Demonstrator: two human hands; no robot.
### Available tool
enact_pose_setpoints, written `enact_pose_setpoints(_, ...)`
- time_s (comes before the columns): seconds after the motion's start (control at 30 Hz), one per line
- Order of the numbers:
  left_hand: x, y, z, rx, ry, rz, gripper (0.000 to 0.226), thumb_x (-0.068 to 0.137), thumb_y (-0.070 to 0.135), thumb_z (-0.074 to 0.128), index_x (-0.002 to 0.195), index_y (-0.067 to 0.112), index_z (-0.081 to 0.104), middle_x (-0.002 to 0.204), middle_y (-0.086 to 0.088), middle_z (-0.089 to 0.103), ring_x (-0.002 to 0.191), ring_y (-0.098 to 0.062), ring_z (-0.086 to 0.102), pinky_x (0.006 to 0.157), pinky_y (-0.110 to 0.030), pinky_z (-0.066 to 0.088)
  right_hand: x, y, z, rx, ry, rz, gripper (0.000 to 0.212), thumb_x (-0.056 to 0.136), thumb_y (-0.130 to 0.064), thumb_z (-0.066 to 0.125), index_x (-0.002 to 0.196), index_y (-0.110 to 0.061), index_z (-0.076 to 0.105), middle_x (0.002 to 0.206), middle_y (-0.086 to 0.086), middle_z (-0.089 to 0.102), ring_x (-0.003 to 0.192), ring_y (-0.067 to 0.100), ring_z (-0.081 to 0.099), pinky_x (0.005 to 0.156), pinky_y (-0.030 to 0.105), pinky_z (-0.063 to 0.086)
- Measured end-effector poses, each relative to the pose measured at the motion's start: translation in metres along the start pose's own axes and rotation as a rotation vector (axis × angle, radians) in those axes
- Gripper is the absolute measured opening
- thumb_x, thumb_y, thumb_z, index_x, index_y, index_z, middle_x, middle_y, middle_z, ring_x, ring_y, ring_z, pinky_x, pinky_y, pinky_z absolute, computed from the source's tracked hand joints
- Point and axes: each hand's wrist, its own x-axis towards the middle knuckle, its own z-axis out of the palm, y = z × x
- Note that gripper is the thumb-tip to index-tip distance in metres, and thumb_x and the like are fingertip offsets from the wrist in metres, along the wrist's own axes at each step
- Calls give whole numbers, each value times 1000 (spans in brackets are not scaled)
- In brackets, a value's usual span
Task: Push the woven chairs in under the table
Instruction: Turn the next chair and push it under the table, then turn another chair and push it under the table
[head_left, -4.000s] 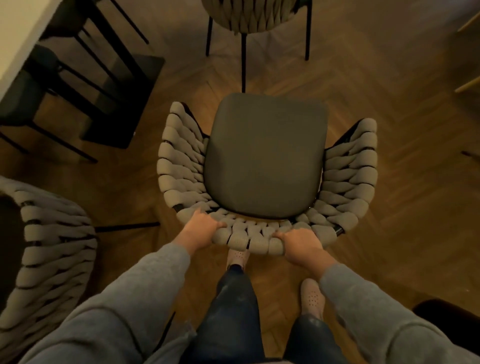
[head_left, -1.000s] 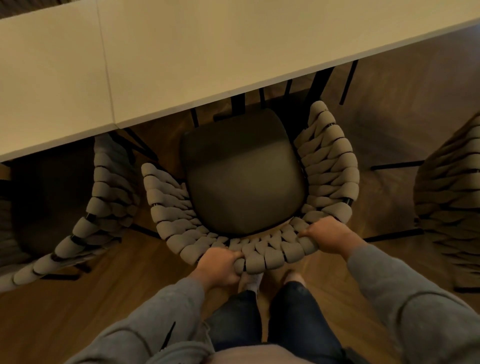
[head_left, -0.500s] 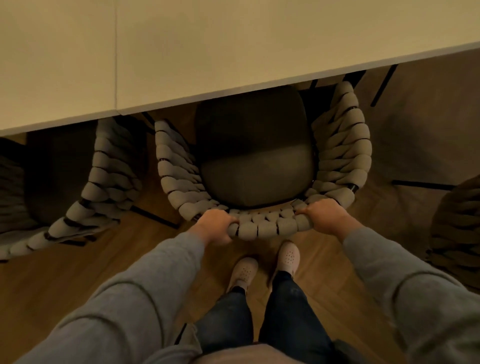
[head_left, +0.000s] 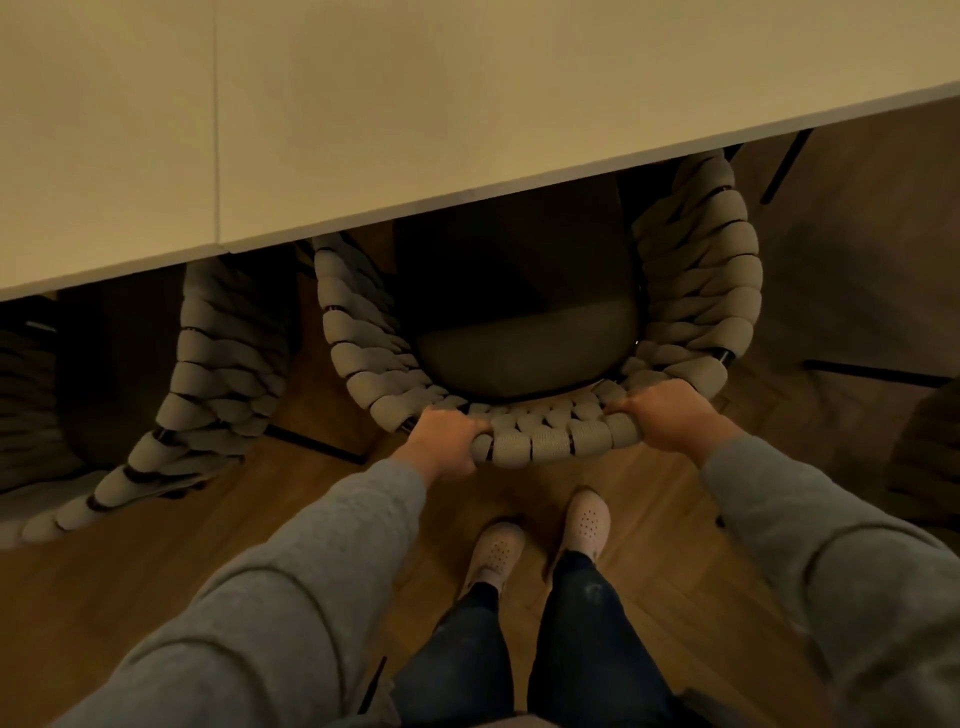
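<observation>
I see the left hand (head_left: 448, 441) and right hand (head_left: 665, 415) — both grasping the woven chair (head_left: 696, 291) backrest — seat partly under the table (head_left: 467, 104).

**Dim amber light, black shadow under the counter**

The room is dim and warm-toned. The counter (head_left: 363, 104) top is the brightest surface, evenly lit, so the light seems to fall from above. Beneath its edge a heavy shadow swallows the far part of the woven chair (head_left: 545, 441). Only the near strip of its seat cushion (head_left: 519, 358) catches light. The wooden floor (head_left: 156, 545) glows dull orange. The wide lens stretches the grey sleeves (head_left: 291, 597) at the bottom corners. Everything looks soft and slightly grainy.
</observation>
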Motion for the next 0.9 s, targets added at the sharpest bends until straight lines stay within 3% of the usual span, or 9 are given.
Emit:
enact_pose_setpoints(0.1,5,0,3,13,-18,8,46,88,27,61,132,29,50,121,0,59,120,-24,50,114,-57,20,1,-3,-4,-43,-39,33,44,97,-25,50,139,-38,43,129,-2,56,120,22,51,96,39,40)
enact_pose_setpoints(0.2,10,0,3,11,-54,15,52,85,30,65,134,30,47,127,1,56,124,-24,48,114,-60,19,1,-9,-4,-52,-37,105,52,95,-29,53,144,-36,37,140,2,48,134,27,39,113,56,23)
enact_pose_setpoints(0.3,15,-3,-1,90,-132,67,70,83,50,66,142,26,39,137,1,51,132,-25,43,115,-62,6,-13,-11,2,77,117,210,77,89,-33,63,152,-31,19,152,7,34,143,28,26,117,57,6)
enact_pose_setpoints(0.37,19,-2,-12,123,-143,138,89,79,72,56,149,22,32,145,0,46,137,-23,38,114,-62,-8,-30,-8,7,171,225,246,89,84,-39,68,154,-30,12,158,9,25,148,28,16,118,56,1)
enact_pose_setpoints(0.43,25,11,-28,154,-88,244,96,78,81,45,152,21,26,150,-1,41,141,-21,33,115,-59,-12,-54,-2,17,288,332,328,92,83,-46,67,154,-29,11,160,10,19,149,28,11,118,54,-2)
enact_pose_setpoints(0.5,38,39,-45,140,44,339,89,83,78,40,151,22,27,151,-1,38,142,-18,30,117,-56,-9,-80,12,28,412,412,470,88,85,-47,64,154,-27,13,160,11,19,149,29,10,118,52,-2)
enact_pose_setpoints(0.63,63,115,-82,98,276,501,69,93,62,42,148,20,34,151,-3,36,142,-17,27,120,-52,-2,-128,44,51,508,406,802,87,87,-44,64,154,-26,13,161,11,16,150,28,7,120,53,5)
enact_pose_setpoints(0.77,99,199,-113,243,394,665,59,94,53,48,144,22,40,153,-5,32,144,-21,24,119,-49,0,-179,84,80,542,490,1089,85,86,-39,67,154,-20,20,159,16,19,149,31,11,120,53,7)
enact_pose_setpoints(0.9,142,289,-139,383,379,727,60,93,48,53,145,24,38,157,-8,24,147,-23,16,118,-50,1,-228,131,111,720,495,1322,89,85,-40,68,154,-14,17,159,19,16,148,34,10,120,54,8)
